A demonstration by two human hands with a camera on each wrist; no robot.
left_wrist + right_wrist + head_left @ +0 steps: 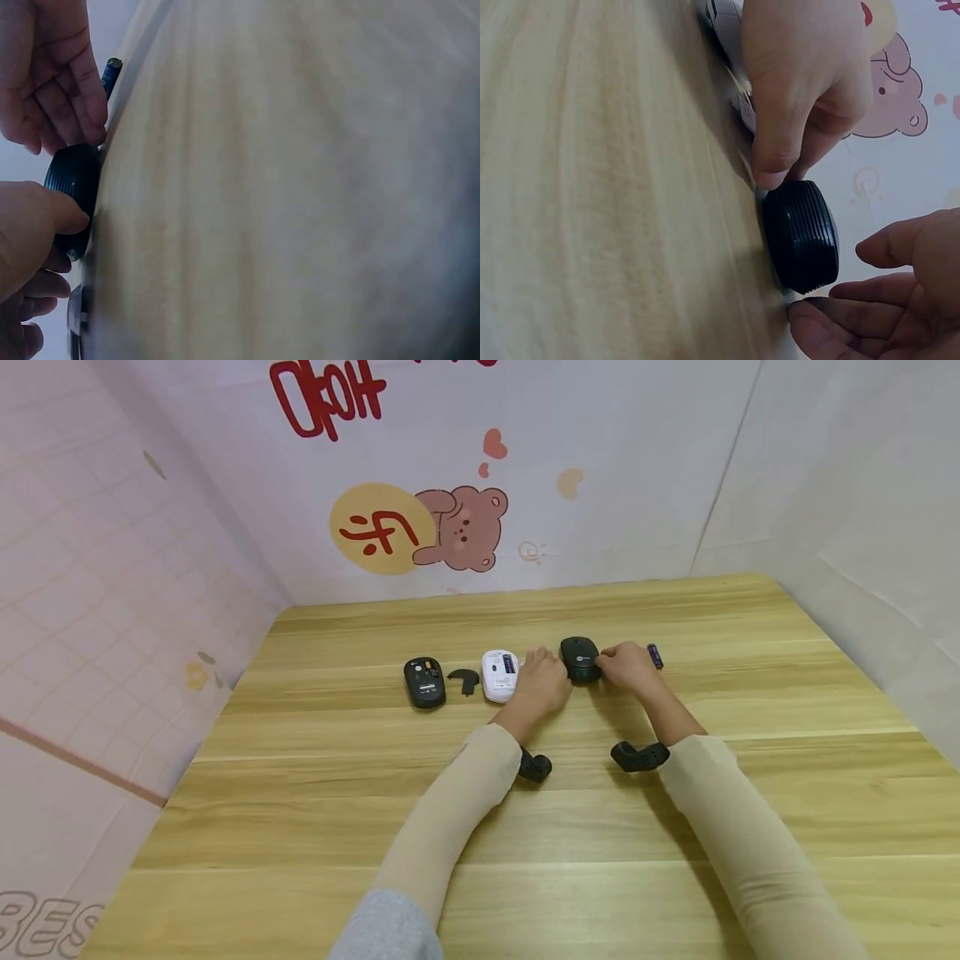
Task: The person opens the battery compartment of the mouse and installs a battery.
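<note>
A black computer mouse (580,658) sits top up near the back of the table, between the two hands. My left hand (542,679) holds it at its left side; in the left wrist view the thumb (66,212) presses against the mouse's edge. From the other side my right hand (626,667) meets the mouse with its fingertips. The right wrist view shows those fingers loosely bent, thumb apart from them, beside the black mouse (801,236). Left of the hands lies a white mouse (496,678), underside up with a battery in it, partly hidden by the left hand.
Further left lie a dark curved cover (466,680) and another black mouse (425,683), underside up with its battery bay uncovered. A loose battery (655,656) rests just beyond the right hand. Behind the wooden table (525,893) stands a printed white backdrop (622,468).
</note>
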